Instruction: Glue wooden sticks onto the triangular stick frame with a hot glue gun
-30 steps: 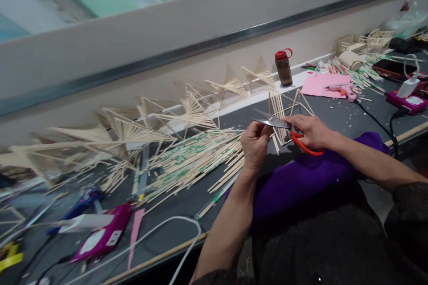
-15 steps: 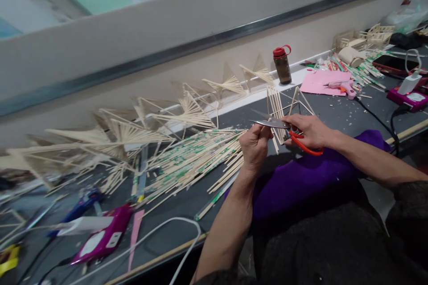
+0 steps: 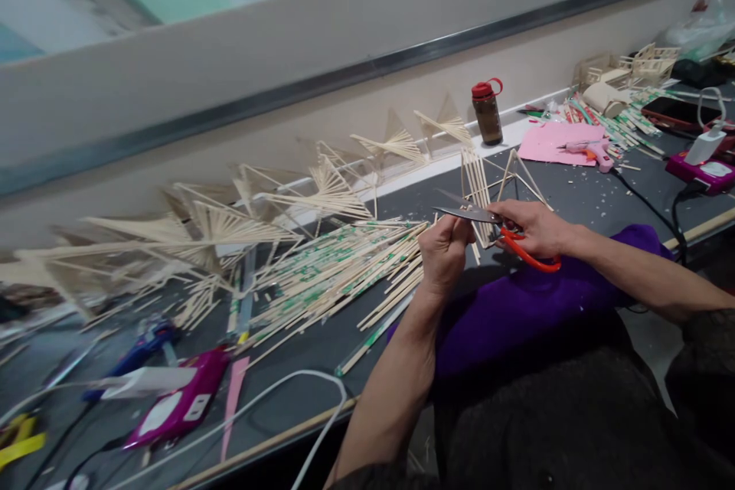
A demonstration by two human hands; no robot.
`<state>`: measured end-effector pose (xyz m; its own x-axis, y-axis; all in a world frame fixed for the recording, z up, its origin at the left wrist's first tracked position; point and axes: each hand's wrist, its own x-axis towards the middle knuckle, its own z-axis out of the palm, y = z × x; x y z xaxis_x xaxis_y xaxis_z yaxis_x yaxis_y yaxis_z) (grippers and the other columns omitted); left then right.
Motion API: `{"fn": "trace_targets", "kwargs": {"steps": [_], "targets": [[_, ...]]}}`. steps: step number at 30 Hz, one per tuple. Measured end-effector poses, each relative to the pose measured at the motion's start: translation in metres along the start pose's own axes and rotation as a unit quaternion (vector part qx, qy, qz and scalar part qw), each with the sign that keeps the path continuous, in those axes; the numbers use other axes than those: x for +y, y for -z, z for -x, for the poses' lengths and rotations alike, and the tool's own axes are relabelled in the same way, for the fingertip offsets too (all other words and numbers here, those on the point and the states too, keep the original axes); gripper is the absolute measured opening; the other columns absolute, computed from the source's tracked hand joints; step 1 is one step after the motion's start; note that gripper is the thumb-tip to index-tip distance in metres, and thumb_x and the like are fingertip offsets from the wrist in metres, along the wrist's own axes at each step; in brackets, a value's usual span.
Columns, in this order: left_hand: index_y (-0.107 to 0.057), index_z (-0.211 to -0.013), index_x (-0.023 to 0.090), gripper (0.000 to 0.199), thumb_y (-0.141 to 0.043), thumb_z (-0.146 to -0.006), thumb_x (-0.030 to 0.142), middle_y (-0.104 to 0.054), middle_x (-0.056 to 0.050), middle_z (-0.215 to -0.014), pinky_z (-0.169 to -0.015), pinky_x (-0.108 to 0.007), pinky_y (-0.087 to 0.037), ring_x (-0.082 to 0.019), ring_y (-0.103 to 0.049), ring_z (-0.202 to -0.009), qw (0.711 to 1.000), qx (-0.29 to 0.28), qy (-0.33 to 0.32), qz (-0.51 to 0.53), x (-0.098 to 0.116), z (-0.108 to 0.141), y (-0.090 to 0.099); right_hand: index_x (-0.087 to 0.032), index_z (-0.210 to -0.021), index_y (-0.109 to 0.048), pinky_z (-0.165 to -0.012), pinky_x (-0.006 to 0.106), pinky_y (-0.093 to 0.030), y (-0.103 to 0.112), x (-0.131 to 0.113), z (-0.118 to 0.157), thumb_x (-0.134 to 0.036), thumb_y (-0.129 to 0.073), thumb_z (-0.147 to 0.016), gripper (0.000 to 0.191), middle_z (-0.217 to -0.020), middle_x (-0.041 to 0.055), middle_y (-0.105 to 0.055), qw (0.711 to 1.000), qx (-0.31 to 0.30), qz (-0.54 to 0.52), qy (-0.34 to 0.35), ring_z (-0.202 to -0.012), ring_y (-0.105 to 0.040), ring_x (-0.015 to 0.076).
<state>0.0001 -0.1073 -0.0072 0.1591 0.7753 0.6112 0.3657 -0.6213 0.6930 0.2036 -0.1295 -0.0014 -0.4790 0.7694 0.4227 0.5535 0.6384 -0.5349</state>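
Since the earlier frame, the left hand (image 3: 444, 251) and the right hand (image 3: 534, 227) have both shifted slightly rightward, carrying the scissors (image 3: 472, 213) with them; the blades remain parted. The stick frame (image 3: 476, 182) and the bottle (image 3: 488, 120) keep their places on the desk (image 3: 579, 203), apart from a small overall shift of the view.

The step in hand looks like trimming or scraping a small piece with the scissors. The right hand is wrapped around their red handles, while the left hand is closed in a pinch just under the blades. It seems to grasp a small pale stick (image 3: 462, 207), though the fingers hide most of it and its full shape cannot be told. In my judgement, the next move calls for a steady pinch and careful placing of the edge, with the left fingertips clear of the blades.

The small pale stick is at the left fingertips, beside the scissors. The stick frame lies just beyond the hands; it looks light and thin, with a close row of nearly parallel sticks on one side and an open, pointed outline on the other. A pile of loose sticks (image 3: 344, 264), some with green marks, spreads to the left of the hands. Purple cloth (image 3: 517, 321) lies below them, and fan-like stick models (image 3: 338, 195) line the wall side.
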Motion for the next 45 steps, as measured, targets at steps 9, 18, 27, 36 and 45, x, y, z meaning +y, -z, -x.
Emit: {"fn": "trace_targets", "kwargs": {"steps": [9,18,27,36,45], "targets": [[-0.058,-0.059,0.020,0.049,-0.050,-0.091,0.057,-0.058,-0.001,-0.056,-0.049,-0.023,-0.039,-0.011,-0.049,-0.049,0.999,-0.015,0.032,0.034,-0.016,-0.001,-0.004,-0.020,-0.121,-0.057,-0.076,0.031,-0.048,-0.004,0.001,0.000,-0.021,-0.057,-0.082,0.038,-0.103,0.0076,-0.067,0.996,0.006,0.086,-0.033,-0.081,-0.060,0.0179],[-0.060,-0.065,0.020,0.047,-0.052,-0.090,0.058,-0.059,0.001,-0.056,-0.049,-0.023,-0.038,-0.010,-0.047,-0.048,0.998,-0.001,0.017,0.067,-0.004,0.000,-0.007,-0.020,-0.121,-0.057,-0.069,0.032,-0.050,-0.004,0.005,0.005,-0.020,-0.056,-0.079,0.042,-0.096,0.0075,-0.069,0.993,0.058,0.101,0.015,-0.075,-0.060,0.0184],[-0.064,-0.081,0.019,0.039,-0.061,-0.085,0.058,-0.064,0.000,-0.063,-0.052,-0.024,-0.043,-0.010,-0.053,-0.053,0.987,-0.003,0.039,0.156,-0.003,-0.002,-0.010,-0.017,-0.125,-0.057,-0.065,0.034,-0.051,-0.002,0.012,0.007,-0.020,-0.055,-0.079,0.046,-0.097,0.0083,-0.070,0.988,0.066,0.138,0.035,-0.073,-0.066,0.0204],[-0.066,-0.085,0.020,0.034,-0.060,-0.087,0.053,-0.065,0.001,-0.063,-0.053,-0.023,-0.042,-0.009,-0.053,-0.053,0.987,-0.008,0.049,0.155,-0.002,0.000,-0.014,-0.017,-0.137,-0.047,-0.069,0.043,-0.057,-0.001,0.012,0.012,-0.032,-0.060,-0.082,0.059,-0.104,0.0141,-0.073,0.984,0.083,0.152,-0.030,-0.081,-0.073,0.0294],[-0.064,-0.080,0.020,0.028,-0.059,-0.089,0.046,-0.064,0.002,-0.063,-0.054,-0.022,-0.041,-0.009,-0.051,-0.053,0.987,0.015,0.046,0.152,-0.002,-0.001,-0.013,-0.018,-0.113,-0.054,-0.076,0.047,-0.058,-0.001,-0.002,0.008,-0.057,-0.070,-0.074,0.057,-0.103,0.0152,-0.074,0.979,0.109,0.044,-0.164,-0.089,-0.073,0.0325]]}}
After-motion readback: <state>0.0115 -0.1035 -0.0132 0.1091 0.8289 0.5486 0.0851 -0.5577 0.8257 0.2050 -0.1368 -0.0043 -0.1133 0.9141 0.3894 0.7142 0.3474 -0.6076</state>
